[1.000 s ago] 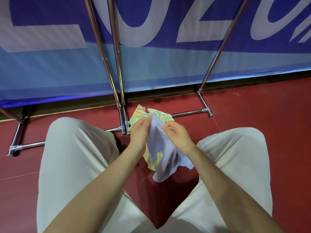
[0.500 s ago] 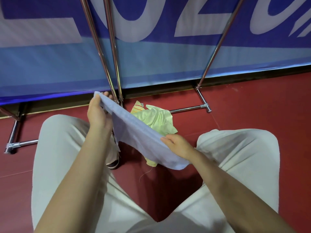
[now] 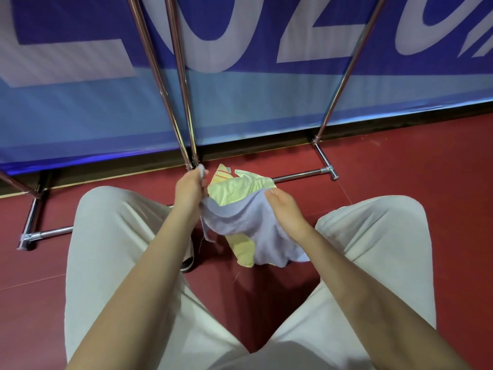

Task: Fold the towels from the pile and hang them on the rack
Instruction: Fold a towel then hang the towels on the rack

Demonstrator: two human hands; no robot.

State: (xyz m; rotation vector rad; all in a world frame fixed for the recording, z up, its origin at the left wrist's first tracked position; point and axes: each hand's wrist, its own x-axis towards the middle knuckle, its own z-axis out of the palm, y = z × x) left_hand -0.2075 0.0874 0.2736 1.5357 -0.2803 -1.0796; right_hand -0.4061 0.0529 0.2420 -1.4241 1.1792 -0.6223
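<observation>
Head view: left hand & right hand pinching limp lavender cloth towel, folding underway; next, matching corners probably.

Left hand, right hand: closed grip.

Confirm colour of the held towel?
Pale lavender-blue towel, plain; head view.

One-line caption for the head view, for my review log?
Both hands, left and right, hold a blue towel above yellow towels on the red floor, before the rack.
</observation>
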